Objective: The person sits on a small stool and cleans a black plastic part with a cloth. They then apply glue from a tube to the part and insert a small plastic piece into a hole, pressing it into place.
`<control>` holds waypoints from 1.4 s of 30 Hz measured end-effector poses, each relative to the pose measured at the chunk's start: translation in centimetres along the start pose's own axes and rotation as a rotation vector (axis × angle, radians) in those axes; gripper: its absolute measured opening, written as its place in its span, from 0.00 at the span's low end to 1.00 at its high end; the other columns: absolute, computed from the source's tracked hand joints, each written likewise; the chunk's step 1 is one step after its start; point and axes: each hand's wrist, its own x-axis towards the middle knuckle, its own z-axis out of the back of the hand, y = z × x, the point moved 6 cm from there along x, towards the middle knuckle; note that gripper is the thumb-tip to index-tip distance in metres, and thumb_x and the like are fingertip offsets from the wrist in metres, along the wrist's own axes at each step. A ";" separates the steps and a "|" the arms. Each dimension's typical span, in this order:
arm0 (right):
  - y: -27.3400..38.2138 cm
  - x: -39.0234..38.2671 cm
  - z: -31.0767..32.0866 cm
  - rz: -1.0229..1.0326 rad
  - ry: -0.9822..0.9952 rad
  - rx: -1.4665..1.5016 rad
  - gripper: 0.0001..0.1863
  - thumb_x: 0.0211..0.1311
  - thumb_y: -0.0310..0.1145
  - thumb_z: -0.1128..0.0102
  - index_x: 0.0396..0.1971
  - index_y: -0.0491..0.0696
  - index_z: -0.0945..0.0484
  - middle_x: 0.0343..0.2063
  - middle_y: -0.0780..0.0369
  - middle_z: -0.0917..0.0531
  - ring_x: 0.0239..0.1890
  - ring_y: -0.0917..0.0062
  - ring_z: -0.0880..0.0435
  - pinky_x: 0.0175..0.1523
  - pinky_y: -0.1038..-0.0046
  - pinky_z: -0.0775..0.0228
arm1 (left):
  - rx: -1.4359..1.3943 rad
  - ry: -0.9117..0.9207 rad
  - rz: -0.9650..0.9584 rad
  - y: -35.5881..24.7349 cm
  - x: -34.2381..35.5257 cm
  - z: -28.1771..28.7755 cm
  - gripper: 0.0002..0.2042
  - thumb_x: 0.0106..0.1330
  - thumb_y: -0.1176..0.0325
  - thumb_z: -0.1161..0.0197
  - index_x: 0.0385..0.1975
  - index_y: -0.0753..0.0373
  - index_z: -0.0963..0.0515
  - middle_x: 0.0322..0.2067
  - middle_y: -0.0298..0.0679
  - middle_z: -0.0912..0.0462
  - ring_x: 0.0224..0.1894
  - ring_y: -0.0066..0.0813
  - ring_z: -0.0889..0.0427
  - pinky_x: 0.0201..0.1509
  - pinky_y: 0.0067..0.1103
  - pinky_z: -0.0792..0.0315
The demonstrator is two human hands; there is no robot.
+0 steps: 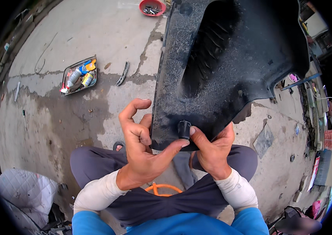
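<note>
A large black moulded plastic panel (217, 78), dusty and scuffed, is held up in front of me over my lap. A small black plastic fitting (184, 129) stands out from its near lower corner. My left hand (146, 143) is at the panel's left edge, thumb tip against the base of the fitting. Its index finger is raised and bent beside the edge, and the other fingers curl at the edge, partly hidden behind it. My right hand (213, 147) grips the lower right edge, thumb on the fitting's right side and fingers behind the panel.
On the stained concrete floor (75, 113) lie a tray (71, 93) of bottles and cans, a curved strip (123, 73) and a screwdriver (24, 119). A red bowl (141, 11) of metal parts stands farther off. An orange ring-shaped frame (164, 189) shows between my legs; clutter lines the right side.
</note>
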 end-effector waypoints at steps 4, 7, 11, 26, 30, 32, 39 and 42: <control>-0.6 -0.3 0.7 -0.037 0.017 -0.029 0.29 0.63 0.13 0.37 0.63 0.40 0.33 0.53 0.59 0.18 0.55 0.76 0.18 0.61 0.74 0.26 | -0.137 0.009 -0.033 -0.5 0.5 -0.4 0.32 0.55 0.80 0.20 0.48 0.64 0.41 0.62 0.55 0.39 0.54 0.41 0.17 0.54 0.30 0.21; -1.0 -0.3 1.2 -0.032 0.031 0.032 0.29 0.63 0.12 0.37 0.64 0.39 0.34 0.55 0.58 0.19 0.56 0.75 0.18 0.62 0.73 0.26 | -0.228 0.024 0.259 0.7 0.5 -0.7 0.35 0.54 0.78 0.20 0.57 0.69 0.38 0.54 0.52 0.24 0.49 0.34 0.15 0.50 0.27 0.20; -1.3 0.0 1.5 -0.044 0.028 0.056 0.27 0.66 0.16 0.36 0.64 0.40 0.33 0.56 0.58 0.19 0.55 0.75 0.17 0.62 0.72 0.26 | -0.054 0.189 0.288 1.3 0.7 -1.1 0.33 0.54 0.75 0.20 0.59 0.71 0.30 0.41 0.45 0.15 0.43 0.27 0.14 0.46 0.23 0.22; -1.1 0.6 1.1 -0.180 0.016 0.125 0.18 0.64 0.20 0.30 0.53 0.41 0.21 0.48 0.62 0.15 0.51 0.77 0.17 0.59 0.74 0.27 | -0.012 0.294 0.294 0.8 0.8 -1.4 0.29 0.57 0.77 0.22 0.55 0.70 0.31 0.44 0.45 0.17 0.46 0.29 0.16 0.49 0.24 0.22; -1.3 0.3 1.4 -0.177 -0.046 0.080 0.18 0.62 0.17 0.30 0.51 0.41 0.20 0.46 0.63 0.14 0.50 0.78 0.17 0.58 0.74 0.26 | 0.026 0.281 0.289 0.3 1.3 -1.4 0.26 0.58 0.75 0.23 0.53 0.69 0.30 0.41 0.49 0.15 0.43 0.35 0.12 0.45 0.27 0.21; -1.4 0.1 1.5 -0.137 -0.022 0.035 0.17 0.62 0.16 0.30 0.50 0.41 0.20 0.45 0.63 0.14 0.48 0.78 0.17 0.57 0.74 0.26 | 0.052 0.287 0.266 0.1 1.5 -1.4 0.25 0.58 0.75 0.23 0.52 0.69 0.30 0.40 0.49 0.14 0.43 0.36 0.11 0.45 0.27 0.20; -0.4 0.1 0.6 -0.118 -0.031 -0.090 0.13 0.62 0.14 0.34 0.46 0.41 0.18 0.42 0.65 0.14 0.44 0.81 0.17 0.53 0.77 0.26 | 0.104 0.310 0.240 0.4 1.3 -1.4 0.25 0.58 0.76 0.23 0.52 0.68 0.30 0.39 0.49 0.14 0.42 0.38 0.11 0.44 0.27 0.20; -0.2 0.0 0.2 -0.023 -0.002 -0.145 0.13 0.63 0.13 0.37 0.46 0.41 0.18 0.42 0.65 0.15 0.45 0.82 0.17 0.52 0.77 0.26 | 0.075 0.300 0.262 1.1 0.8 -1.4 0.25 0.57 0.76 0.23 0.52 0.68 0.30 0.38 0.49 0.14 0.42 0.34 0.11 0.44 0.27 0.21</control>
